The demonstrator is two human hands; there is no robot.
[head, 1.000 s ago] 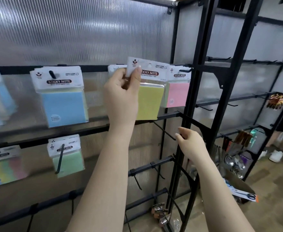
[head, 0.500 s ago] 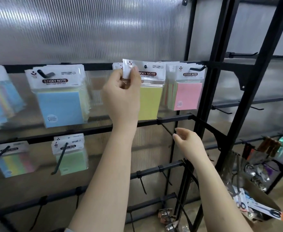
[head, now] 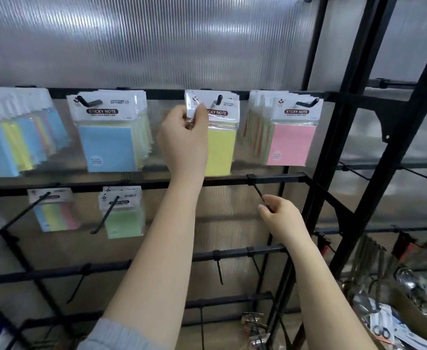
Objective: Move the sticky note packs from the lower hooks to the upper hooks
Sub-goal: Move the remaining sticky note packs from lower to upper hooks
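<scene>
Corrugated plastic wall, black hook rack; hanging step was under way on the upper row.
Left hand (head: 182, 145) pinched the header of the yellow sticky note pack (head: 220, 147), its hole apparently over the upper hook (head: 218, 99); next came pushing it back and letting go. Right hand (head: 280, 218) had its fingers curled round a bare lower hook (head: 259, 193). Two packs (head: 121, 213) remained below; far-left packs were blurred and cut off.

Left hand (head: 182, 140) raised, thumb and fingers pinching; right hand (head: 282, 218) lower, fingers curled in grip.
</scene>
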